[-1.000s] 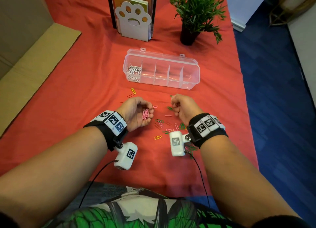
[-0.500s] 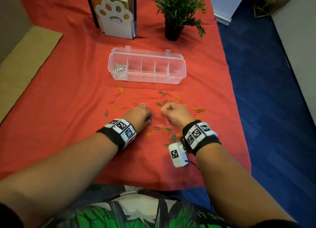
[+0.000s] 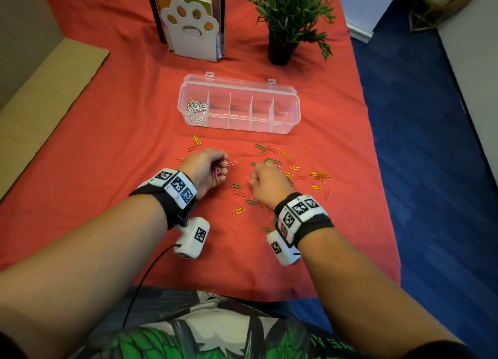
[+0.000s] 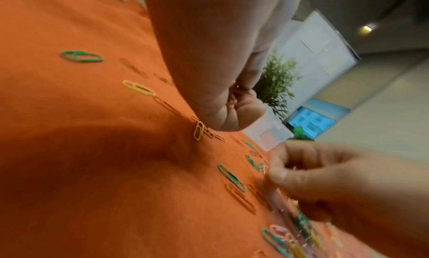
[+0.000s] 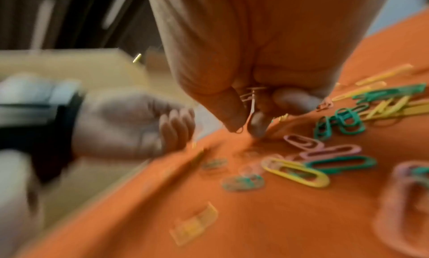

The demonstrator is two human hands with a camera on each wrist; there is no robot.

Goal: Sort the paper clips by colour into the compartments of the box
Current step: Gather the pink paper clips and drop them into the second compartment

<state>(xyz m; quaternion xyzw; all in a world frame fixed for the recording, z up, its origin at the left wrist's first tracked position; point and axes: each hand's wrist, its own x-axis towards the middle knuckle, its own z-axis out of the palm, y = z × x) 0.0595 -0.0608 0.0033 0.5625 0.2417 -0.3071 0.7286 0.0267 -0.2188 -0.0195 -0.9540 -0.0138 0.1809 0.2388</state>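
The clear compartment box (image 3: 292, 108) lies open on the red cloth, with white clips (image 3: 196, 111) in its leftmost compartment. Green, yellow, pink and red paper clips (image 3: 295, 168) lie scattered in front of it. My left hand (image 3: 222, 170) is curled round a bunch of pink clips (image 3: 216, 172), and one pink clip (image 3: 232, 163) pokes out past its fingers. My right hand (image 3: 252, 180) is just to its right, low over the cloth. Its thumb and forefinger pinch a thin pale pink clip (image 5: 252, 104). Loose pink clips (image 5: 301, 142) lie beside its fingertips (image 5: 256, 126).
A paw-shaped white book stand (image 3: 190, 30) and a potted plant (image 3: 288, 16) stand behind the box. Flat cardboard (image 3: 40, 89) lies along the left side. The table's right edge drops to a blue floor (image 3: 431, 170).
My left hand has rolled over from knuckles-up, so its bunch of pink clips shows. My right hand has shifted a little right and pinches a clip off the cloth.
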